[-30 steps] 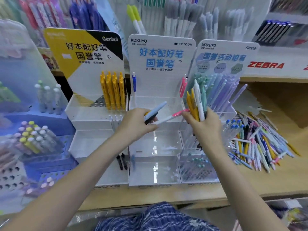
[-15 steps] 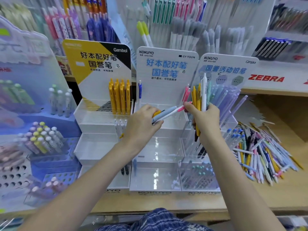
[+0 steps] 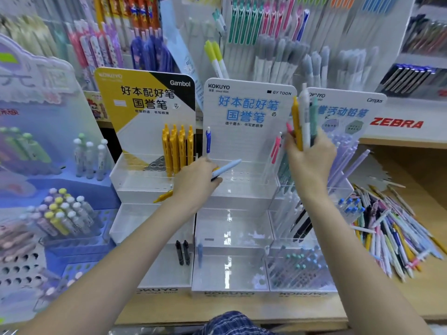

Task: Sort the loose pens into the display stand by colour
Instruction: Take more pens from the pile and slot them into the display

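A: Left hand (image 3: pixel 196 182) at centre frame, curled round a pale blue pen (image 3: pixel 226 168) and a yellow pen (image 3: pixel 164 196). Blue barrel pointing to 2 o'clock, over the top tier of the middle stand (image 3: pixel 232 228); yellow end sticking out toward 8 o'clock, below the wrist.

B: And the right?

A: Right hand (image 3: pixel 310 160) at 2 o'clock from the left one, gripping an upright bundle (image 3: pixel 303 122): yellow, white and teal barrels side by side, a pink tip showing at 9 o'clock of it. Fingers wrapped tight; exact number of pens hard to tell.

B: Anything already in the stands?

A: Yellow row (image 3: pixel 177 148) standing in the left stand (image 3: pixel 150 180), upper tier, at 11 o'clock from the left hand. One dark blue pen (image 3: pixel 208 140) upright just beside that row, at the left edge of the middle stand. Pink pens (image 3: pixel 275 149) leaning at its right edge, close to the right hand. Two black pens (image 3: pixel 182 252) in the lowest left tier, at 6 o'clock.

B: Loose ones?

A: Mixed pile (image 3: pixel 391 233) flat on the wooden shelf (image 3: pixel 411 298), at 4 o'clock from the right hand, just beside the right stand (image 3: pixel 300 274).
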### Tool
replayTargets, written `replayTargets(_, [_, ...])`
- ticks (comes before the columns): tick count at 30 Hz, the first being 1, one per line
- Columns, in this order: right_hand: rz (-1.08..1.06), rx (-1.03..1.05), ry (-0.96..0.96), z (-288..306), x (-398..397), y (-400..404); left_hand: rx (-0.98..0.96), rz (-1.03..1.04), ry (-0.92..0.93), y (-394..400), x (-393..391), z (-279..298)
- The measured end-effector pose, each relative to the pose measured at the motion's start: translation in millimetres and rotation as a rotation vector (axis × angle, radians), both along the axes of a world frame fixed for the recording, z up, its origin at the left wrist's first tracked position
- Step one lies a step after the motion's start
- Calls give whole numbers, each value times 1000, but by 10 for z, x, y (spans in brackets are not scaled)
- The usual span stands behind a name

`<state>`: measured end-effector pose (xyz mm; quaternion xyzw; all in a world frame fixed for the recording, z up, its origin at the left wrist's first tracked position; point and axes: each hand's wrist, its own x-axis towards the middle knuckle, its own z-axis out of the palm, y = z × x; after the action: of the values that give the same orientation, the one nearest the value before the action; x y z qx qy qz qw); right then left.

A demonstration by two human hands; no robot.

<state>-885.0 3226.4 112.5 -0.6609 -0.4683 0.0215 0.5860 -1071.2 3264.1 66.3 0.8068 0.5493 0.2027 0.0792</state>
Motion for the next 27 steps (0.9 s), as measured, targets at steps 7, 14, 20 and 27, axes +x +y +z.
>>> replayTargets(7, [-40,158,106,-229,-160,213,-77,-17,36,128,-30,-1])
replayTargets(14, [-139,238,46,-373,-222,391,-105,-94,23,221,-73,9])
replayTargets(20, [-202,228,-158,-391,-308,267,-158,-166,9,314,-130,9])
replayTargets(27, [-240,104,-181,-402,-423,267,-166,-240,-4,340,-158,44])
